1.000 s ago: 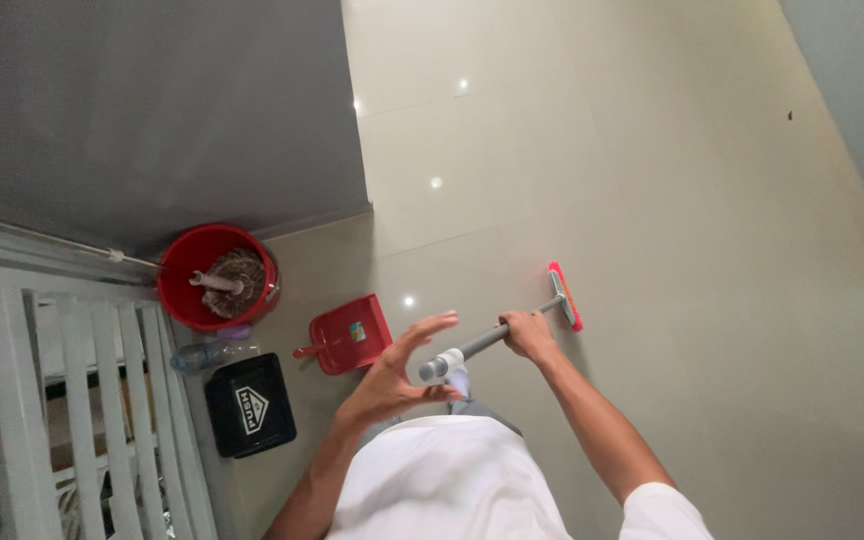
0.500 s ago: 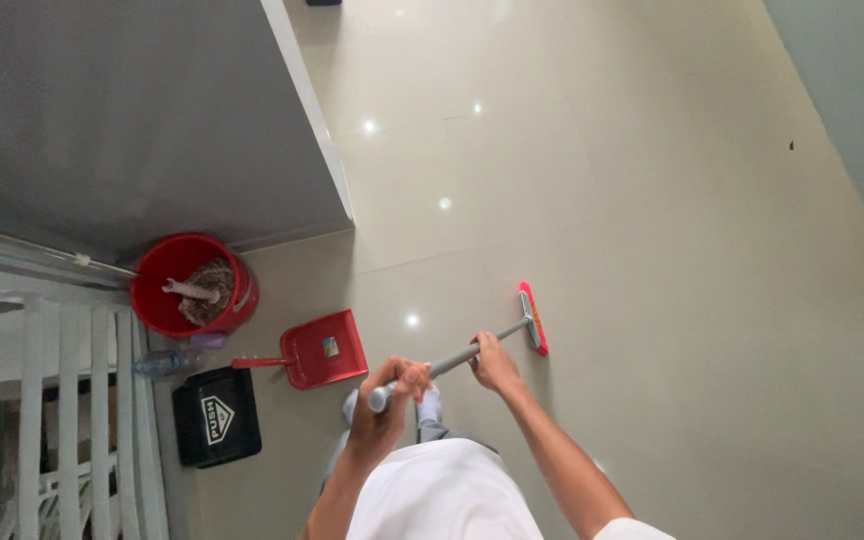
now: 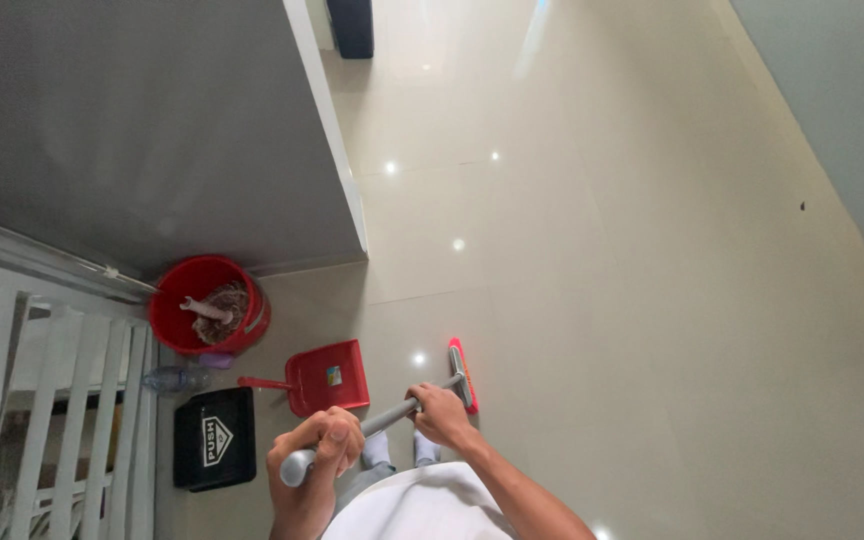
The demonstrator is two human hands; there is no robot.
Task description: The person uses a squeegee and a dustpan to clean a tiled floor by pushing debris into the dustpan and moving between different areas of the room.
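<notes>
Nearest to us, our left hand (image 3: 317, 445) is wrapped in a full fist around the rounded top end of the long grey metal handle of a floor squeegee (image 3: 392, 412), fingers curled tight over it with no gap showing. Just beyond, our right hand (image 3: 442, 413) closes around the same handle further down, thumb and fingers pressed together on the shaft. This right grip is the nearer of the two to the working end. From both grips the handle's long axis runs up and to the right in the view, away from our body and down toward the floor. It ends, just past the right grip, at the narrow red and grey squeegee head (image 3: 463, 373). The head lies on the glossy cream tiled floor (image 3: 602, 300), crosswise to the handle. To the left of the left grip, near but not touching, sits a red plastic dustpan (image 3: 327, 377), and left again a black rectangular pedal bin (image 3: 214, 438). Farther off on that side a red round bucket (image 3: 172, 322) holds a string mop head. It stands against a grey wall (image 3: 132, 130), beside white railings (image 3: 42, 400).
</notes>
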